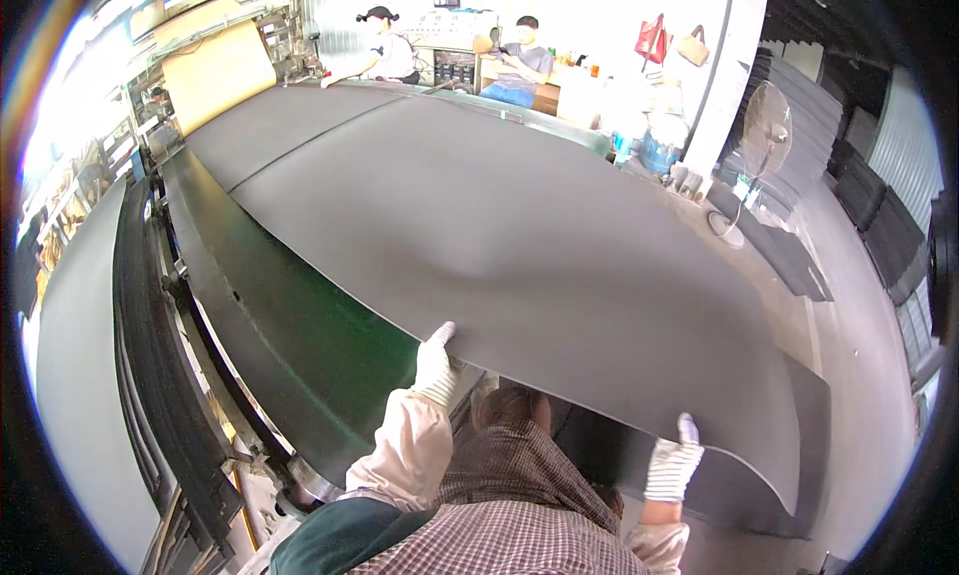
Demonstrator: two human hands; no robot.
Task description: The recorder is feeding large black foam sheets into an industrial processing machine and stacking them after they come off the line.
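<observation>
A large dark grey sheet (pixel 479 205) stretches away from me over a green conveyor belt (pixel 300 325). Its near edge is lifted and bends down at the right corner. My left hand (pixel 437 367), in a striped white glove, grips that edge near the belt's end, thumb on top and the fingers partly hidden beneath. Farther right along the same edge, my right hand (pixel 675 463) also pinches the sheet, its gloved thumb on the upper face. Below the right part of the sheet lies another dark sheet (pixel 814 425), partly covered.
Dark sheets stand stacked along the left side (pixel 140 325). At the belt's far side are two people, one reaching toward another grey sheet (pixel 290 120). A standing fan (pixel 767 130) and more stacked sheets (pixel 799 105) are at the right, beside a white pillar (pixel 732 65).
</observation>
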